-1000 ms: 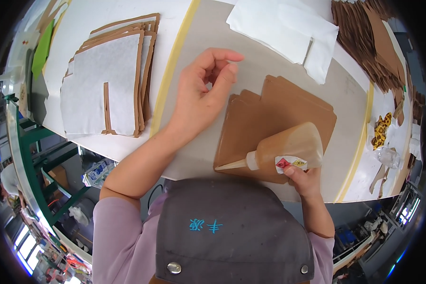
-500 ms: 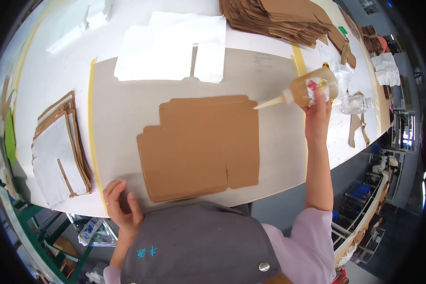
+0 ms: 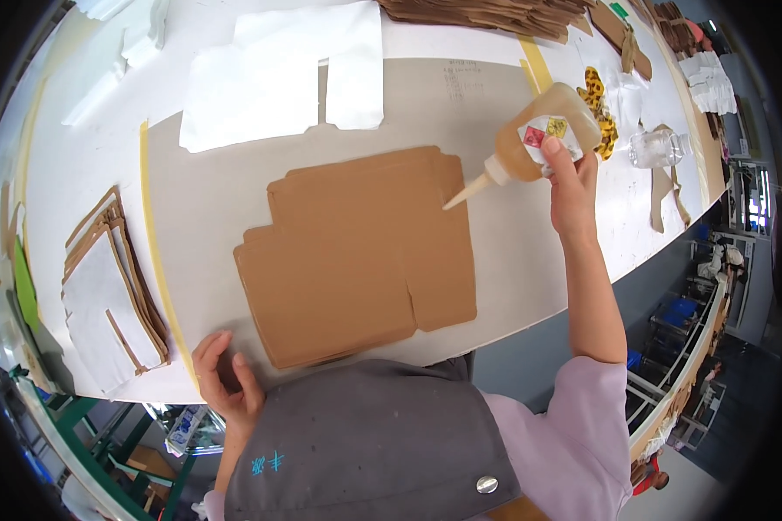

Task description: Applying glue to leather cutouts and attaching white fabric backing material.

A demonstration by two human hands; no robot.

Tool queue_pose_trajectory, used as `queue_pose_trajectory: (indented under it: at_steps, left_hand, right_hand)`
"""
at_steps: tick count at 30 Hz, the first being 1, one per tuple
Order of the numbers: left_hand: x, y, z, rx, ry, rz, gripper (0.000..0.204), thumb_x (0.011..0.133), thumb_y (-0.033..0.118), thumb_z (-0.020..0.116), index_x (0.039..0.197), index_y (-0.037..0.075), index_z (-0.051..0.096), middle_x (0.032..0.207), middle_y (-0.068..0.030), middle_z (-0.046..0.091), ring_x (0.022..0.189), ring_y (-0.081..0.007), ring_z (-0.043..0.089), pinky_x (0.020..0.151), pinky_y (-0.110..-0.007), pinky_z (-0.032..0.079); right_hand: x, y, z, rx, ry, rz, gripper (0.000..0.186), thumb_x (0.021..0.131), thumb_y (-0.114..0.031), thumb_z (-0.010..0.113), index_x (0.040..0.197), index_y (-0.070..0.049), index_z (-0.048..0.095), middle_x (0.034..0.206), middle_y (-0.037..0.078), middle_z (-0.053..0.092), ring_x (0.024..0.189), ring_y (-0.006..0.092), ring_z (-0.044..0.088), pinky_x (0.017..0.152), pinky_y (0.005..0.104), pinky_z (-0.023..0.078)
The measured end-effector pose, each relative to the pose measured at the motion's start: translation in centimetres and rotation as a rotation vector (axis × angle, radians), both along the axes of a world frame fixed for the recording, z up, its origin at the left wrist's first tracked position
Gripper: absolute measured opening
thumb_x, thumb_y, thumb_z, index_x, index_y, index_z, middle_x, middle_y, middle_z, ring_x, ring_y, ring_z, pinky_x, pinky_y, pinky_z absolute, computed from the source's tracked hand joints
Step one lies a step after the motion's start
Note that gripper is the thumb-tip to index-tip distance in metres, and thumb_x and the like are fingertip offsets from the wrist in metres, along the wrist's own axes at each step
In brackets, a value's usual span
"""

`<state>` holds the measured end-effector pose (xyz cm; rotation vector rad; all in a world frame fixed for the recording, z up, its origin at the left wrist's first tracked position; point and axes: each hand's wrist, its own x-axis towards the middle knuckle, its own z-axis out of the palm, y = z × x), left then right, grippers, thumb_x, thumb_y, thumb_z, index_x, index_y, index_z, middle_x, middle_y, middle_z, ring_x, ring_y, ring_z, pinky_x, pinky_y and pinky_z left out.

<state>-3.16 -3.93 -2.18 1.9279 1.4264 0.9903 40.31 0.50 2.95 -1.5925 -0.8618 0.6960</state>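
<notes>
My right hand (image 3: 572, 178) grips a clear squeeze bottle (image 3: 543, 122) of amber liquid, tilted so its long pointed nozzle aims down and left. The tip is at the upper right part of a brown cut-out sheet (image 3: 347, 252); whether it touches cannot be made out. That sheet seems to lie on others of the same notched shape, on a grey board (image 3: 521, 269). Near the table's front edge, left of the sheet, my left hand (image 3: 226, 378) rests with fingers loosely curled and apart, holding nothing.
White cut sheets (image 3: 278, 82) lie beyond the brown sheet. To the left is a stack of white and brown pieces (image 3: 117, 295). A brown pile (image 3: 495, 16) sits at the far edge. A clear jar (image 3: 659, 149) and a yellow spotted cloth (image 3: 601, 113) are on the right.
The bottle in my right hand has moved left and inward, its nozzle tip now over the brown sheet rather than at its corner. The view has shifted slightly; my left hand stays put.
</notes>
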Motion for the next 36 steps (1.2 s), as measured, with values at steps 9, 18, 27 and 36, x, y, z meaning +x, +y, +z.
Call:
queue_pose_trajectory:
  at_steps: [9,18,27,36]
  left_hand:
    - [0.3,-0.1,0.1,-0.038,-0.025,0.044,0.027,0.088,-0.003,0.051,0.115,-0.005,0.055,0.115,-0.0177,0.054,0.105,-0.0254,0.055,0.091,-0.032,0.043]
    - [0.1,0.1,0.2,-0.031,0.003,0.029,0.025,0.089,-0.002,0.052,0.113,-0.004,0.057,0.113,-0.0171,0.056,0.104,-0.0249,0.056,0.091,-0.031,0.043]
    - [-0.1,0.1,-0.1,-0.008,-0.051,-0.004,0.025,0.088,-0.004,0.052,0.113,-0.005,0.057,0.114,-0.0177,0.056,0.101,-0.0233,0.057,0.087,-0.029,0.046]
    - [0.3,0.1,0.0,0.001,-0.055,-0.016,0.024,0.089,-0.006,0.05,0.112,-0.005,0.057,0.113,-0.0182,0.056,0.097,-0.0212,0.058,0.079,-0.025,0.047]
  right_hand:
    - [-1.0,-10.0,-0.6,-0.101,0.067,-0.033,0.068,0.082,-0.03,0.071,0.134,0.001,0.04,0.118,0.01,0.056,0.107,0.0183,0.057,0.094,0.0332,0.046]
    - [-3.7,-15.8,-3.3,0.006,0.032,-0.177,0.08,0.077,-0.036,0.075,0.138,-0.003,0.035,0.122,0.008,0.052,0.11,0.0202,0.055,0.094,0.0349,0.045]
    - [-5.3,-9.4,-3.0,0.108,0.141,-0.076,0.075,0.08,-0.035,0.074,0.136,-0.003,0.037,0.118,0.006,0.053,0.108,0.0173,0.055,0.094,0.0337,0.044]
    - [-4.4,-5.4,-1.1,0.011,-0.043,0.09,0.076,0.075,-0.043,0.077,0.128,0.0,0.044,0.114,0.007,0.054,0.103,0.0151,0.055,0.088,0.0311,0.045]
